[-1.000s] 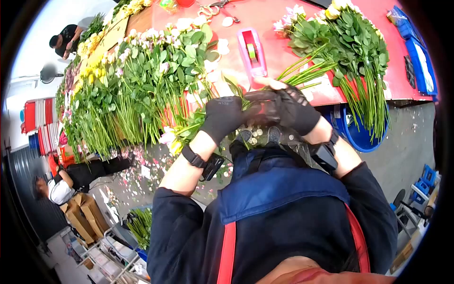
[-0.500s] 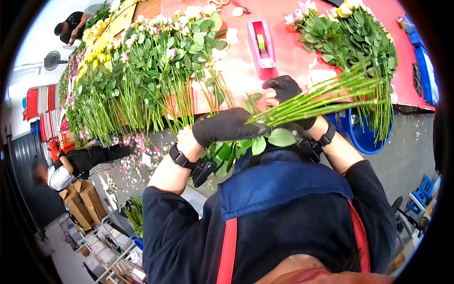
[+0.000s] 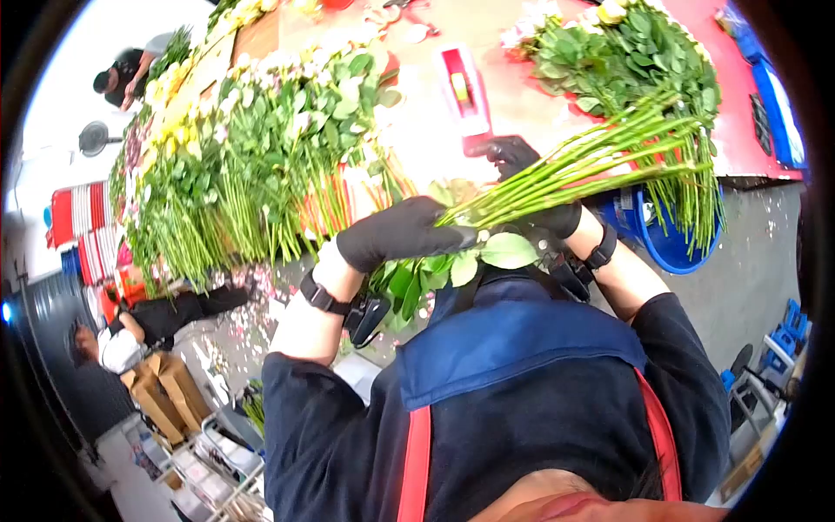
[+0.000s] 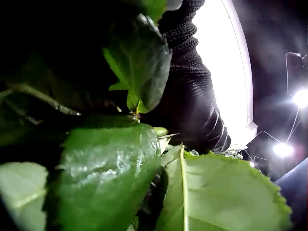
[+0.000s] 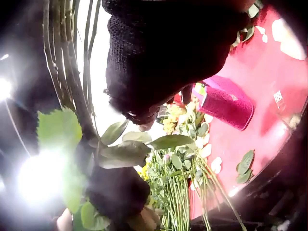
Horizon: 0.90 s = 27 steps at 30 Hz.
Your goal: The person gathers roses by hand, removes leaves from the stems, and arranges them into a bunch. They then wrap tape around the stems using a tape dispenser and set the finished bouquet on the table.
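My black-gloved left hand [image 3: 396,235] grips a bundle of green stems [image 3: 591,165], with cut ends fanned toward the right and leaves [image 3: 509,250] hanging below the fist. Large leaves [image 4: 110,168] fill much of the left wrist view beside dark glove fabric [image 4: 192,86]. Behind the stems, my gloved right hand [image 3: 515,158] has bent fingers near the close end of a pink tape dispenser [image 3: 465,96]. The right wrist view shows this hand [image 5: 163,53] beside the dispenser [image 5: 228,103]; whether it pinches tape or anything else cannot be made out.
Rows of flowers [image 3: 243,165] cover the left of the red table [image 3: 739,130]; another flower pile [image 3: 644,65] lies at right. A blue bucket [image 3: 674,252] stands below the table edge. Two people [image 3: 130,74] are at far left, and petals litter the floor.
My hands were close together over the table edge a second ago. Since then the stems have come up across the front, pointing right, and the right hand has moved behind them, near the dispenser.
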Motion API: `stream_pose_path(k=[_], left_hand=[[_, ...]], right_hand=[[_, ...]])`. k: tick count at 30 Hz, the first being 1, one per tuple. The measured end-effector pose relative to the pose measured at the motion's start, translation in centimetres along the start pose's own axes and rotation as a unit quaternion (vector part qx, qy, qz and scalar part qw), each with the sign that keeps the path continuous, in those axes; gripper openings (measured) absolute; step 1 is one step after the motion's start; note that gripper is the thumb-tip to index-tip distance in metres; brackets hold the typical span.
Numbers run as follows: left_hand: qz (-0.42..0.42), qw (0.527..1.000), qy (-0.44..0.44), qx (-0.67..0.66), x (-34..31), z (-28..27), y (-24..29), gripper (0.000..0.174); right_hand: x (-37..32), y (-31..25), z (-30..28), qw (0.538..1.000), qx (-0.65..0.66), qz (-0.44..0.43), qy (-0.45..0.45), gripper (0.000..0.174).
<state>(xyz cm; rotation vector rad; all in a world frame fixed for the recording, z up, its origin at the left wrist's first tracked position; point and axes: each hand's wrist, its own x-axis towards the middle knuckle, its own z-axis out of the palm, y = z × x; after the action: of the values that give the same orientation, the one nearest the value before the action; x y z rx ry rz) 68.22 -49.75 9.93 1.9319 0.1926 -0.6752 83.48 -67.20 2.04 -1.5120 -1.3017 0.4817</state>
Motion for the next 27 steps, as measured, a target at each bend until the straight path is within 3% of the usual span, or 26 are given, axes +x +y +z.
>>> stream_pose_path(k=[1,2,3,4,5,6,7,8,9,11,13,14,15,16,17,18,19,21,22,23,25,27], left_hand=[[-0.022,1.000,-0.010,0.007,0.3,0.0,-0.8,0.053],[-0.030,0.998,-0.009,-0.053,0.3,0.0,-1.1,0.050],[0.048,0.996,0.018,-0.075,1.3,0.6,-2.5,0.047],[0.055,0.997,0.042,-0.045,1.9,0.7,-2.9,0.048],[0.033,0.996,0.077,-0.024,2.0,0.4,0.2,0.049],[-0.012,0.990,0.123,0.074,2.3,0.3,1.0,0.047],[-0.040,0.961,0.188,0.199,3.0,0.9,-0.1,0.046],[-0.017,0.928,0.231,0.293,3.4,1.5,0.7,0.048],[0.005,0.882,0.277,0.381,3.9,2.1,1.5,0.052],[-0.004,0.830,0.291,0.476,5.7,2.7,1.1,0.051],[0.019,0.792,0.310,0.526,7.5,2.7,1.2,0.054],[0.057,0.770,0.315,0.552,8.1,2.5,0.8,0.052],[0.101,0.746,0.322,0.574,9.0,2.4,0.5,0.051],[0.102,0.741,0.319,0.582,10.2,2.5,1.2,0.051],[0.098,0.736,0.315,0.592,10.9,2.6,2.2,0.053],[0.120,0.725,0.276,0.619,11.7,2.2,3.0,0.063],[0.126,0.724,0.245,0.633,12.3,2.1,4.4,0.065],[0.250,0.683,0.271,0.631,13.9,1.1,7.6,0.068],[0.245,0.701,0.255,0.620,15.0,0.9,9.1,0.064],[0.240,0.736,0.230,0.590,15.7,0.5,11.1,0.062],[0.353,0.702,0.396,0.475,17.1,1.3,13.4,0.060],[0.355,0.666,0.382,0.533,15.8,1.8,17.0,0.059]], right_hand=[[-1.0,0.6,-0.3,0.999,0.035,0.032,0.002,0.043],[-1.4,1.3,-0.1,0.989,0.143,-0.023,0.015,0.036],[-2.1,3.0,1.0,0.944,0.296,0.119,-0.081,0.028],[-2.7,0.9,0.5,0.972,0.219,0.076,0.025,0.019],[-2.6,0.5,0.2,0.996,0.079,0.007,0.032,0.015],[-3.9,1.9,1.3,0.988,0.117,0.091,-0.031,0.020],[-3.7,0.2,1.2,0.949,0.209,0.233,-0.037,0.024],[-3.7,-0.6,0.7,0.934,0.203,0.293,-0.030,0.030],[-4.0,-0.8,0.1,0.926,0.216,0.308,-0.020,0.032],[-5.2,0.0,1.3,0.799,0.497,0.323,0.100,0.028],[-5.6,-3.0,-1.7,0.755,0.560,0.324,0.105,0.031],[-6.5,-3.1,-2.6,0.807,0.516,0.272,0.090,0.035],[-6.5,-5.2,-5.2,0.850,0.429,0.300,0.063,0.034],[-7.5,-4.3,-6.0,0.939,0.259,0.204,0.100,0.034],[-8.5,-3.3,-6.6,0.984,0.077,0.106,0.124,0.033],[-8.8,-3.1,-8.5,0.942,-0.280,-0.023,0.185,0.038],[-9.1,-4.9,-11.3,0.885,-0.434,-0.031,0.168,0.044],[-11.3,-2.7,-12.4,0.860,-0.470,0.195,0.036,0.045],[-12.3,-1.6,-12.7,0.876,-0.418,0.225,0.083,0.044],[-13.2,-0.6,-13.1,0.869,-0.421,0.231,0.121,0.043],[-13.6,-0.4,-15.0,0.853,-0.423,0.237,0.193,0.041],[-14.8,2.3,-16.6,0.849,-0.403,0.197,0.279,0.039]])
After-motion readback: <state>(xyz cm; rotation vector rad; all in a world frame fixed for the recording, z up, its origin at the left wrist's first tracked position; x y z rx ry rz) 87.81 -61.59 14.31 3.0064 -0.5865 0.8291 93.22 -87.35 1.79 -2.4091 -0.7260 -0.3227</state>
